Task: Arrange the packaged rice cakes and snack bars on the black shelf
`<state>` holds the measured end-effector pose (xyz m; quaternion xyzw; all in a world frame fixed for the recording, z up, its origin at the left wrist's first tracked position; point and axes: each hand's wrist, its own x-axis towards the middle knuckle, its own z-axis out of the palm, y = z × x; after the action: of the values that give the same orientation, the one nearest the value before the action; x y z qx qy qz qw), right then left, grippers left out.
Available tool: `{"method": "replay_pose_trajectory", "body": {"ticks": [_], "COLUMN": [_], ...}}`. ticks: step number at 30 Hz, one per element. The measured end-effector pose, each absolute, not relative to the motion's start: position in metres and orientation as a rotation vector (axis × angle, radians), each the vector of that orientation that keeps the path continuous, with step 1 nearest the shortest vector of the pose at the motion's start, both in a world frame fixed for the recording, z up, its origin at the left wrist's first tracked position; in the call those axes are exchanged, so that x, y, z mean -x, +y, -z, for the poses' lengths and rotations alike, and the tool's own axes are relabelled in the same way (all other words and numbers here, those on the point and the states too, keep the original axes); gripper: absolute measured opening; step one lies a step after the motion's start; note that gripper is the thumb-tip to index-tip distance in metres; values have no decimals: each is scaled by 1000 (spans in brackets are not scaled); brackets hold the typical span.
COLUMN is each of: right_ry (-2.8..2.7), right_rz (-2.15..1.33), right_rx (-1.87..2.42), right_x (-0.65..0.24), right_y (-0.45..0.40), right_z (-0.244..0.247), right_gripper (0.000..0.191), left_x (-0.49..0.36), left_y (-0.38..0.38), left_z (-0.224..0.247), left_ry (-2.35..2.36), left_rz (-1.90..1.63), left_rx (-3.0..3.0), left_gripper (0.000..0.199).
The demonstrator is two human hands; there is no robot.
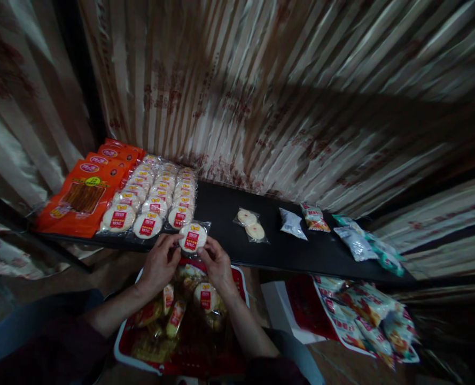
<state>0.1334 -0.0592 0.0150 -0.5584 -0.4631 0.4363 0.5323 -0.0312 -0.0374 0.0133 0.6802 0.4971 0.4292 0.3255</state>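
Observation:
Between my two hands is a packet of round white rice crackers [193, 238] in a clear wrapper with a red and yellow label. My left hand [161, 262] pinches its left edge, and my right hand [218, 263] pinches the right edge. The packet is held over the front edge of the black shelf [217, 214]. Just beyond my left hand, matching cracker packets [148, 225] lie overlapped in three rows. Below my hands a red basket [243, 283] with a pale rim holds another cracker packet [205, 297] and several small yellow-wrapped snacks [175, 318].
Orange snack bags [85, 192] overlap at the shelf's left end. Further right lie a clear packet of pale round crackers [255, 231], a silver bag [293, 223], a red-and-white bag [314, 217] and green bags [385, 251]. A second basket [357, 347] of snack bags stands lower right. Pleated curtains [237, 80] hang behind.

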Motion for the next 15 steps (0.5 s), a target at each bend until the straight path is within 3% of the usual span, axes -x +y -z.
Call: {"method": "replay_pose_trajectory", "body": {"ticks": [15], "right_ry": [-1448], "right_rz": [-692], "right_rx": [1564], "right_x": [-111], "right_y": [-29], "right_z": [-20], "right_gripper": [31], "left_x": [49], "left_y": [-31], "left_z": [-30], "left_ry": [1642], "left_rz": [-908], "left_rx": [-2427], "left_gripper": [36]}}
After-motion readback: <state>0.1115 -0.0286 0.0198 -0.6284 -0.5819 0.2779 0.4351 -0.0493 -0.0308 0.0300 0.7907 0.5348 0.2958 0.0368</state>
